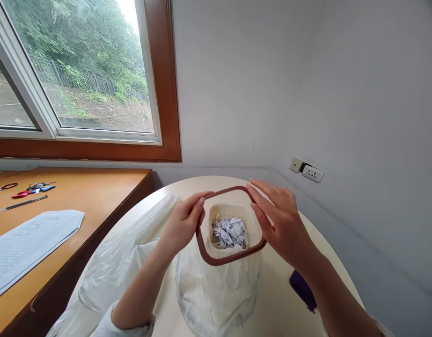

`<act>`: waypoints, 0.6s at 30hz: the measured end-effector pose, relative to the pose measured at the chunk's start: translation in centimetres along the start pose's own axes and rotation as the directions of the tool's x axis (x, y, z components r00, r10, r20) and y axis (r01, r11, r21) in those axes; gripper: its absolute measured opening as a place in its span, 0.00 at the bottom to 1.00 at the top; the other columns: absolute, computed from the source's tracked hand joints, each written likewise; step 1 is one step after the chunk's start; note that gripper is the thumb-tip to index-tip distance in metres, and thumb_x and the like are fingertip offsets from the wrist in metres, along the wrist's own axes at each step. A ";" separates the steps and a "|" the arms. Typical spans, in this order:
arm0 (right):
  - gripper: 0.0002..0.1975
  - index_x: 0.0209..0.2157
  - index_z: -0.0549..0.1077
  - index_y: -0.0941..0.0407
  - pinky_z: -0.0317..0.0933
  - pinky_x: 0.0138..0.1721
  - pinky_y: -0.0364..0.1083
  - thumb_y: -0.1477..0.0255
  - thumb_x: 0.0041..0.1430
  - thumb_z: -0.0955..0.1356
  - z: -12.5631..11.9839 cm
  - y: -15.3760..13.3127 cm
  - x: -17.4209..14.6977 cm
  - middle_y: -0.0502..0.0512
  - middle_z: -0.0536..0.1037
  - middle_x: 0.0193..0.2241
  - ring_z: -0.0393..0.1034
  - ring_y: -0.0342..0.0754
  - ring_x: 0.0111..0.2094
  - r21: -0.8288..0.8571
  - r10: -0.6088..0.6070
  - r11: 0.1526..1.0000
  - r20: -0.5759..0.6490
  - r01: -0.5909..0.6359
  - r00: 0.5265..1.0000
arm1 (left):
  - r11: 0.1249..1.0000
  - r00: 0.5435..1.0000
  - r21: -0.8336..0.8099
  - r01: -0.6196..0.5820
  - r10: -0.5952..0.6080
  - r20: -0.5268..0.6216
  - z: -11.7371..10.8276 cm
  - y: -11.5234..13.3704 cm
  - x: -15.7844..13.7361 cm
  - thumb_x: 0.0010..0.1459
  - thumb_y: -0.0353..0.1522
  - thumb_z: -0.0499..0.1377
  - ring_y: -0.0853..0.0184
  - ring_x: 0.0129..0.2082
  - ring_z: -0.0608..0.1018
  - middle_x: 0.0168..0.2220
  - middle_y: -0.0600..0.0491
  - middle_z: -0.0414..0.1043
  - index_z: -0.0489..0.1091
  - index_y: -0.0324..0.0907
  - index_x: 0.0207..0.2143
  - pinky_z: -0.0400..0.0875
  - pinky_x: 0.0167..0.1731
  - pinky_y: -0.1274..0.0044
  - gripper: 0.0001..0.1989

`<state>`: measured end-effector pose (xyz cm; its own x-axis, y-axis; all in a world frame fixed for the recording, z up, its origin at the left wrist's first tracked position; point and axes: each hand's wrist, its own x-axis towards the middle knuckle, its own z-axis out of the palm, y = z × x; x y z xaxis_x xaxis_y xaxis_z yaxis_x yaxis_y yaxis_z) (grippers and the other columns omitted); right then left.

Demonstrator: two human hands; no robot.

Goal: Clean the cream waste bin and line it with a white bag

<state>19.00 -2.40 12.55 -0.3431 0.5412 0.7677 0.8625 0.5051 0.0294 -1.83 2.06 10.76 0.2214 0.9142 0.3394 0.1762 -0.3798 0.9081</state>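
A brown rounded-square trash can rim ring (219, 260) is held tilted above a cream trash can (254, 220). My left hand (184, 220) pinches the ring's left side, thumb on top. On its right side, my right hand (281, 217) holds the ring between thumb and fingers, the fingers fairly straight. Crumpled white paper scraps (231, 231) with writing lie inside the can. A thin whitish plastic bag (219, 290) hangs around the can's outside, below the ring. How far the bag reaches inside is unclear.
The can stands on a round cream table (279, 299). More clear plastic bag (110, 267) spreads at its left, and a dark purple item (303, 290) lies right. A wooden desk (106, 187) holds papers (36, 243), a pen (19, 204) and keys (36, 188). Walls stand behind.
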 end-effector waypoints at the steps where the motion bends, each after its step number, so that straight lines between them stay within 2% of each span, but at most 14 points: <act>1: 0.19 0.54 0.62 0.56 0.49 0.52 0.54 0.77 0.62 0.57 -0.1 -0.1 0.6 0.61 0.67 0.53 0.57 0.51 0.56 -0.006 -0.029 1.000 0.059 0.030 0.998 | 1.000 1.000 0.024 -0.016 0.016 0.017 0.0 0.0 -0.1 0.60 0.39 0.48 0.74 0.18 0.60 0.16 0.59 0.55 0.69 0.40 0.46 0.54 0.17 0.81 0.18; 3: 0.18 0.52 0.65 0.56 0.51 0.50 0.53 0.77 0.62 0.57 -0.2 -0.5 1.5 0.61 0.70 0.50 0.62 0.51 0.52 0.001 -0.092 0.996 0.166 0.093 0.982 | 0.998 0.997 0.038 -0.045 0.043 0.059 0.2 0.1 -0.2 0.60 0.39 0.48 0.73 0.18 0.59 0.16 0.59 0.55 0.70 0.41 0.44 0.54 0.18 0.80 0.17; 5: 0.16 0.50 0.67 0.57 0.53 0.46 0.51 0.77 0.63 0.57 0.1 -0.8 2.0 0.60 0.75 0.43 0.67 0.49 0.45 0.015 -0.135 0.991 0.246 0.136 0.960 | 0.997 0.995 0.024 -0.067 0.065 0.082 0.4 0.1 -0.3 0.60 0.39 0.48 0.73 0.19 0.59 0.17 0.59 0.56 0.71 0.42 0.42 0.55 0.19 0.80 0.16; 9: 0.14 0.43 0.72 0.57 0.53 0.38 0.46 0.76 0.63 0.58 0.8 -0.9 2.3 0.57 0.77 0.30 0.68 0.46 0.33 -0.015 -0.130 0.990 0.292 0.141 0.948 | 0.998 0.994 -0.009 -0.068 0.069 0.080 0.5 0.4 -0.4 0.60 0.39 0.49 0.74 0.18 0.61 0.17 0.59 0.57 0.70 0.41 0.43 0.57 0.19 0.80 0.16; 12: 0.14 0.40 0.72 0.57 0.52 0.35 0.45 0.75 0.63 0.57 1.1 -0.4 2.3 0.56 0.75 0.26 0.67 0.46 0.29 -0.045 -0.049 0.997 0.309 0.066 0.950 | 0.998 0.996 0.008 -0.062 0.061 0.060 0.1 0.6 -0.4 0.59 0.38 0.50 0.74 0.20 0.64 0.20 0.57 0.64 0.67 0.41 0.48 0.60 0.21 0.80 0.18; 14: 0.14 0.38 0.72 0.57 0.51 0.34 0.44 0.76 0.63 0.56 1.2 -0.1 2.1 0.55 0.75 0.25 0.66 0.46 0.28 -0.067 0.048 0.997 0.335 -0.027 0.941 | 0.998 0.998 0.030 -0.054 0.053 0.041 -0.2 0.6 -0.3 0.58 0.39 0.52 0.72 0.24 0.68 0.26 0.54 0.70 0.65 0.40 0.50 0.64 0.24 0.79 0.19; 16: 0.13 0.36 0.71 0.57 0.51 0.31 0.44 0.76 0.62 0.56 1.4 0.3 1.8 0.54 0.74 0.24 0.66 0.45 0.27 -0.102 0.170 0.985 0.372 -0.141 0.912 | 0.999 0.999 0.035 -0.041 0.040 0.027 -0.5 0.3 -0.1 0.57 0.39 0.53 0.69 0.31 0.72 0.35 0.49 0.73 0.63 0.40 0.51 0.68 0.31 0.77 0.21; 18: 0.13 0.35 0.70 0.56 0.50 0.28 0.43 0.77 0.62 0.56 1.6 0.6 1.5 0.53 0.74 0.24 0.65 0.45 0.25 -0.143 0.287 0.958 0.422 -0.249 0.860 | 0.999 0.999 0.034 -0.029 0.028 0.018 -0.6 -0.2 0.0 0.57 0.40 0.53 0.65 0.41 0.73 0.43 0.46 0.72 0.62 0.40 0.52 0.70 0.39 0.72 0.22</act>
<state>18.42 -0.20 12.64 -0.2045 0.8939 0.3988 0.9649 0.2528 -0.0717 -2.43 2.27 10.71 0.2431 0.9006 0.3604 0.2025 -0.4105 0.8891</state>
